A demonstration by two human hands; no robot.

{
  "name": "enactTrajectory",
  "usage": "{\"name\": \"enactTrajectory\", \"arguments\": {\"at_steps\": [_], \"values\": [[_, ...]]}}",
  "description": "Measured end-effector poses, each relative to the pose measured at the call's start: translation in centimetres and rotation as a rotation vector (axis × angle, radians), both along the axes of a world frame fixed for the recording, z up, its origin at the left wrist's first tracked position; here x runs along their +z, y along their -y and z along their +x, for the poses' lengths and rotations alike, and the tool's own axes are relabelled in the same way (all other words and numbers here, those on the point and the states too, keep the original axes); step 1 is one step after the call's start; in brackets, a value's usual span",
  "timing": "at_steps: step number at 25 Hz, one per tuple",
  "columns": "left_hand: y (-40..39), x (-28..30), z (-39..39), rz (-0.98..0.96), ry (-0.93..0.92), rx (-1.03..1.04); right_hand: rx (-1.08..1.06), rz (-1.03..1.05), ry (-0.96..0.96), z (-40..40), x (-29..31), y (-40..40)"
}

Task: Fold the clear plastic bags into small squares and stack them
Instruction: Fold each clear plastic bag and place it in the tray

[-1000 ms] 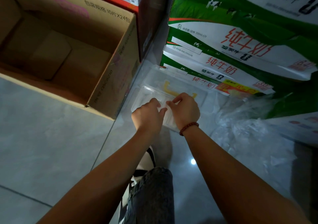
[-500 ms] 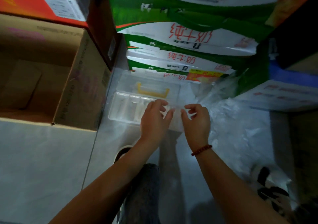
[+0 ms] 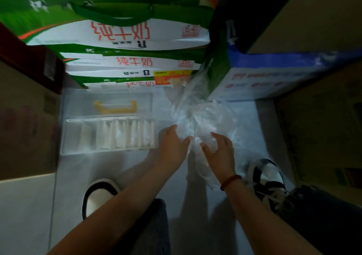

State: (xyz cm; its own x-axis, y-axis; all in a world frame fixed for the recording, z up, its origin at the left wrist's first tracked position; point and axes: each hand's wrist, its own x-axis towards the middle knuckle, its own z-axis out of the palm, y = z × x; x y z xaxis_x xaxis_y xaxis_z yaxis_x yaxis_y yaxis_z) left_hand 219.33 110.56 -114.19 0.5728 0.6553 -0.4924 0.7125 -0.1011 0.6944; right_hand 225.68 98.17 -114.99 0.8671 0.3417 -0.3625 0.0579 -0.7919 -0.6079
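Both hands reach into a crumpled heap of clear plastic bags (image 3: pixel 203 121) on the floor: left hand (image 3: pixel 172 147) fingers loosely curled against its edge, right hand (image 3: pixel 219 149) fingers spread, clawing the plastic; grip unclear

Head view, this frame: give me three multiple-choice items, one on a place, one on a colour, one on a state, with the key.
1. Where does the clear tray lie relative to the loose plastic bags?
A. on its left
B. on its right
C. on top of it

2. What colour is the handle on the clear lid?
A. blue
B. yellow
C. black

3. What are the left hand and right hand doing?
A. resting on the knees
B. lifting the tray
C. reaching into the bags

Key: 1 A, the tray sits left of the heap. 2 B, the handle shows yellow. 3 C, both hands' fingers are at the crumpled plastic.
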Motion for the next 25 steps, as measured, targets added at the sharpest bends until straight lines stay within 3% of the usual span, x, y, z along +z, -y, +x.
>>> {"name": "enactTrajectory", "arguments": {"at_steps": [6, 14, 21, 25], "values": [[-0.3, -6.0, 0.8, -0.044, -0.036, 0.101, 0.038, 0.085, -0.094, 1.0, -0.5, 0.7], [-0.4, 1.6, 1.6, -0.155, 0.217, 0.321, -0.032, 0.115, -0.039, 2.4, -0.1, 0.6], [-1.8, 10.4, 0.5, -0.169, 0.391, 0.269, -0.030, 0.151, -0.025, 2.6, 5.1, 0.3], [-2.1, 16.3, -0.6, -0.141, 0.416, 0.216, 0.007, 0.312, 0.005, 1.6, 11.1, -0.1]]}}
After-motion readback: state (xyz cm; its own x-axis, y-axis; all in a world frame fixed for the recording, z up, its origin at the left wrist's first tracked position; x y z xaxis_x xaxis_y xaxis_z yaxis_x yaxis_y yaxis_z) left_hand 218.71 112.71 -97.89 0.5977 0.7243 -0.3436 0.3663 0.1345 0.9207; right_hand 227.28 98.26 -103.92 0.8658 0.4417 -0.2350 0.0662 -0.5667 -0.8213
